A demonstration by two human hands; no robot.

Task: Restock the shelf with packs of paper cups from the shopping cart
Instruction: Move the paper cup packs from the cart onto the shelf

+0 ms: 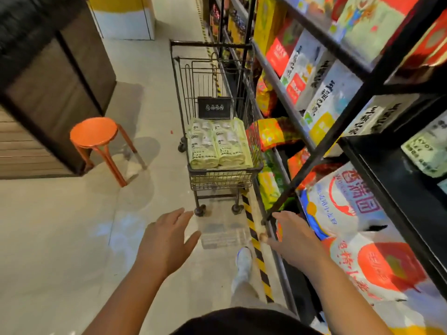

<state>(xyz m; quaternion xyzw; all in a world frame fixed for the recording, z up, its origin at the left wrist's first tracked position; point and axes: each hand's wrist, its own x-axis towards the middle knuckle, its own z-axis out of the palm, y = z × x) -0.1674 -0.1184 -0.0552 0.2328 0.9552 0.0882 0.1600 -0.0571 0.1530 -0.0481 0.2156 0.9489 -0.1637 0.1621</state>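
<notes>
Both my grips are empty and spread wide: the left grip (167,240) and right grip (294,235) hover over the floor, fingers straight. The packs (217,146) lie well ahead of them, stacked in the near end of the cart (225,169), which stands just beside the shelf (323,143). I see two packs on top; those below are half hidden by the cart's wire. A similar pack (428,151) sits on the shelf at right, cut off at the edge. The print is too blurred to read.
</notes>
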